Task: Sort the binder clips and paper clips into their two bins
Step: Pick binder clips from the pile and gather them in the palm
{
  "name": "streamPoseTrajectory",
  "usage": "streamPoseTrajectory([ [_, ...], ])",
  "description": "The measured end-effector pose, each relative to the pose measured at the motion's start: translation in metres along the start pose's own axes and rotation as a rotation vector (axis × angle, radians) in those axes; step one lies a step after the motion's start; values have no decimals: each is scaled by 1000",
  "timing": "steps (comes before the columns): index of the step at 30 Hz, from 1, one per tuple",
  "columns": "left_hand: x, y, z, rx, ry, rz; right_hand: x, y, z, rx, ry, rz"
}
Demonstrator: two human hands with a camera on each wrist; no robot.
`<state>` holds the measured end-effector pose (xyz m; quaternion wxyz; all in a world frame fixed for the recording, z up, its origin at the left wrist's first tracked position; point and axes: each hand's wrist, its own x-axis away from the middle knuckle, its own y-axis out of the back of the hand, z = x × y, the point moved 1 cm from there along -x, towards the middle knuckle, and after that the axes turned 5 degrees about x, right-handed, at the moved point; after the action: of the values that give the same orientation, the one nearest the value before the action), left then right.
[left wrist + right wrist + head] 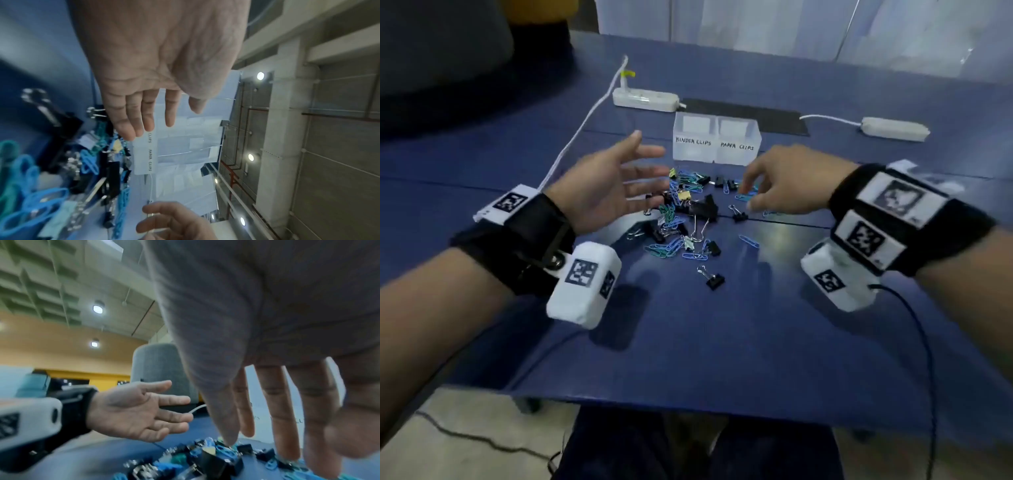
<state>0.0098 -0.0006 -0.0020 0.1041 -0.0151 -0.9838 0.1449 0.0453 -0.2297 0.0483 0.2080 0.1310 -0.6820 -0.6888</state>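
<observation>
Right hand (787, 178): fingers (281, 410) extended downward and slightly spread, tips over the right edge of the clip pile (685, 219); they grasp nothing visible, and whether the tips touch a clip cannot be told from the blurred frames. Left hand (606, 185): palm turned inward and up, fingers (148, 113) straight and spread, holding nothing, raised just left of the pile. The pile is a loose tangle of bent-wire paper clips (667, 246) coated in blue and green, mixed with black binder clips (702, 205) bearing folded silver wire handles; one yellow-bodied clip lies among them. A single binder clip (714, 278) lies apart on the near side, and a lone blue paper clip (749, 241) lies to the right. Just behind the pile stand two translucent, square-walled plastic bins, joined side by side: the binder clips bin (694, 138) on the left and the paper clips bin (738, 142) on the right, each hand-lettered in black. The counter (722, 342) is smooth, dark blue and faintly glossy, with seams between panels. Behind the bins lie two white power strips (645, 99) with white cords and a black rectangular inset. Both wrists carry black straps with white marker-tagged housings. The right wrist view shows an orange wall, recessed ceiling lights and a grey upholstered chair back (156, 368).
</observation>
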Motion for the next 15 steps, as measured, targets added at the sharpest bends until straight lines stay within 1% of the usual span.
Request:
streamPoseTrajectory([
  [1,1,2,2,37,13,-9,-5,-2,4,18,-22,40],
  [3,0,6,7,71,46,-19,-13,-10,8,21,-39,59],
  [6,-3,8,15,125,58,-10,-21,-22,7,38,-62,110],
  [11,-14,6,14,280,23,-30,-31,-26,0,17,-42,65],
  [15,-19,2,11,390,59,-34,-37,-24,-3,15,-30,128],
])
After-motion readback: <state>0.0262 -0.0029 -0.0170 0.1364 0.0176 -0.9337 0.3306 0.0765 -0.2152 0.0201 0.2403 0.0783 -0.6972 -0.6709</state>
